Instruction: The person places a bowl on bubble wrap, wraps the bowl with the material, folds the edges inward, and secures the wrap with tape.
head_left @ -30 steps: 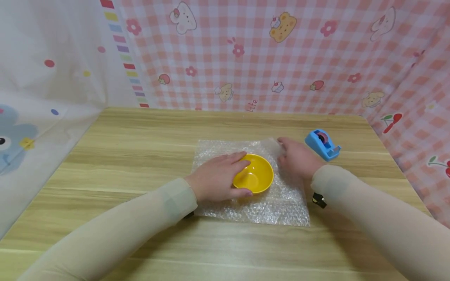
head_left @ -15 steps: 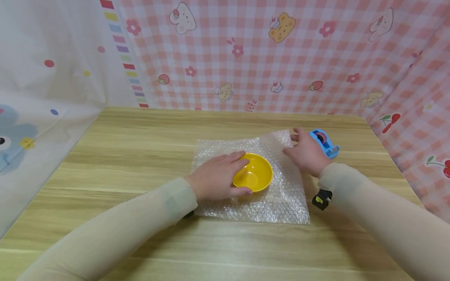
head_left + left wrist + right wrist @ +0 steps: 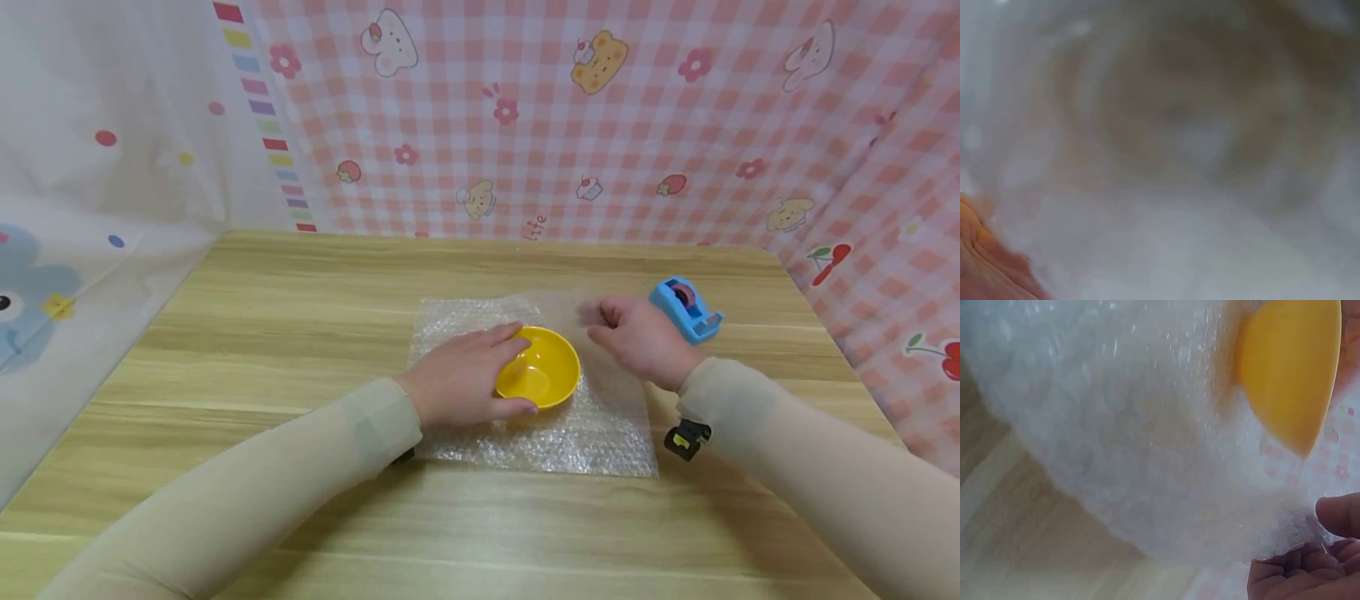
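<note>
Head cam: L hand (image 3: pixel 461 379) grips yellow bowl (image 3: pixel 546 375), R hand (image 3: pixel 641 335) pinches bubble wrap (image 3: pixel 600 442), pink backdrop (image 3: pixel 637 125) w/ "life" lettering (image 3: pixel 536 227).

In the head view, your left hand (image 3: pixel 457 379) hides the left side of the yellow bowl (image 3: pixel 551 375) and some of the bubble wrap (image 3: pixel 540 450) beneath. Around your right hand (image 3: pixel 641 337), the fingertips and the wrap's far corner blur. Both your sleeves (image 3: pixel 247 492) run out of the picture, and your left cuff hides most of a black device (image 3: pixel 405 457). Your left wrist view is mostly unreadable haze, with a sliver of palm cut off at lower left. In your right wrist view, the top edge crops the bowl, and the right edge crops both hands.
</note>
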`<state>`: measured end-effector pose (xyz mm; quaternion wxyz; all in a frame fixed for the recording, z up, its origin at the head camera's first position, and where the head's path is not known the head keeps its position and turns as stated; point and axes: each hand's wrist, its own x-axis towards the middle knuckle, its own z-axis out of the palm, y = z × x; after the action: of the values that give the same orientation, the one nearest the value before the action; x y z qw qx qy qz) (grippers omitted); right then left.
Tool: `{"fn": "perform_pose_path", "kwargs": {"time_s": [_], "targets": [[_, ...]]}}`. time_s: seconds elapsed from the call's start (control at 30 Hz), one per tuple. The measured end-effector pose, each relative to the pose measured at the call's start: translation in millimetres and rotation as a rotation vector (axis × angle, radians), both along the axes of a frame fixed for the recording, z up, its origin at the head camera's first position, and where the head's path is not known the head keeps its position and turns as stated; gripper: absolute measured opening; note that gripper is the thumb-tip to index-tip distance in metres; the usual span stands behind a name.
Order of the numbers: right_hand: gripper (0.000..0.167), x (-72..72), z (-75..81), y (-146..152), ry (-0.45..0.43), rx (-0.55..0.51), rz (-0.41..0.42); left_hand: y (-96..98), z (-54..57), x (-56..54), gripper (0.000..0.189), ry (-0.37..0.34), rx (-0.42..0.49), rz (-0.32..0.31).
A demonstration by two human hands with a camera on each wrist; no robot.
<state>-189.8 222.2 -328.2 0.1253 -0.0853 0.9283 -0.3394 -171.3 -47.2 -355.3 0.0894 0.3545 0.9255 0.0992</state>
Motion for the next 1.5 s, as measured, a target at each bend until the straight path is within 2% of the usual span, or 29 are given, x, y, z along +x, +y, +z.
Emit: {"fn": "perform_pose_path", "kwargs": {"time_s": [0.23, 0.73, 1.0, 1.13, 1.3, 1.5], "targets": [[0.021, 5.6, 0.9, -8.4, -0.014, 0.058, 0.053, 0.5, -0.4, -0.1, 0.091, -0.007, 0.003, 0.009], [0.028, 18.9, -4.4, -20.4, 0.070, 0.077, 0.139, 1.0, -1.0, 0.3, 0.091, -0.020, 0.023, 0.018], [0.031, 22.8, -5.8, -26.8, 0.144, 0.199, 0.215, 0.4, -2.7, -0.6, 0.092, -0.040, 0.106, 0.034], [0.031, 24.4, -6.7, -28.9, 0.181, 0.221, 0.241, 0.1, -3.4, -0.5, 0.090, -0.057, 0.146, 0.058], [0.031, 27.7, -9.7, -30.1, 0.236, 0.247, 0.269, 0.1, -3.7, -0.2, 0.092, -0.058, 0.135, 0.073], [0.032, 32.3, -10.9, -33.2, 0.231, 0.259, 0.282, 0.4, -3.0, 0.3, 0.094, -0.050, 0.131, 0.069]]}}
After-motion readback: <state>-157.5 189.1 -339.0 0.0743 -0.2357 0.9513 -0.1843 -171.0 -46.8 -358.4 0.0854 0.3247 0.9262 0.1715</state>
